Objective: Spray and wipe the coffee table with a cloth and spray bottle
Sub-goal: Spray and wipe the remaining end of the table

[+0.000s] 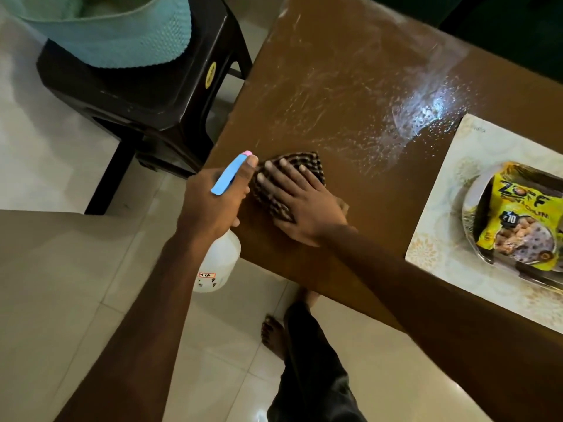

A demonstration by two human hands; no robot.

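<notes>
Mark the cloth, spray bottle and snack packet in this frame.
cloth (313, 166), head view, checked far corner.
spray bottle (217, 263), head view, white body.
snack packet (515, 214), head view, yellow front.

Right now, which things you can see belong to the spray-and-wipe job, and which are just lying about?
Job: spray bottle, gripped by left hand; checked cloth, under right hand; wet coffee table.
Lying about: snack packet, placemat, dark stool, teal basket.
</notes>
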